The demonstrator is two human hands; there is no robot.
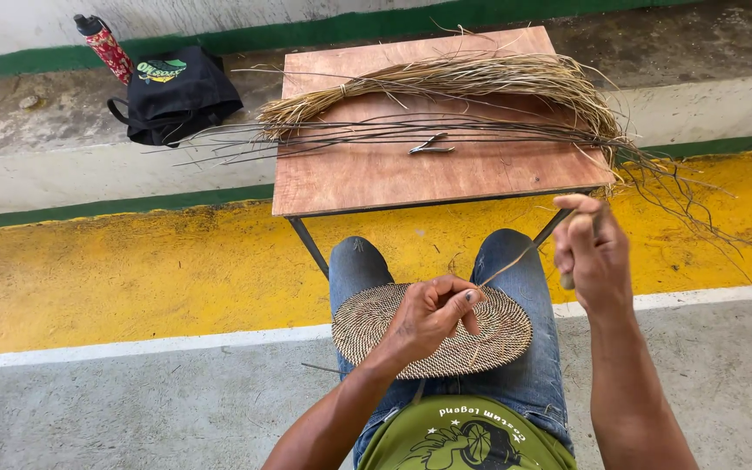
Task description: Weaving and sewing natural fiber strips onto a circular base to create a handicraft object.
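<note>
The round woven mat (433, 331) lies flat on my lap, across both knees of my blue jeans (515, 261). My left hand (433, 313) rests on top of it with the fingers curled shut, pinching one thin fiber strand (515, 259) right where it leaves the weave. My right hand (592, 252) is up in the air, past my right knee, closed tight around the far end of that strand and around a small tool I cannot make out well.

I think the strand could snap if I pull too hard, because it looks thin and dry. The mat could also slide off my knees, since only my left hand keeps it there. If my pinch slips, the last stitch may go loose.

In front of my knees stands a small wooden table (376, 178). A bundle of dry straw (446, 83) lies along its back edge and hangs over the right edge. Long dark sticks (350, 130) lie across the middle, poking out past the left edge. Metal pliers (431, 145) sit near the middle. The hanging straw is close to my right hand and could tangle my strand.

Far off to the left, a black bag (171, 96) and a red bottle (104, 45) rest by the wall.
</note>
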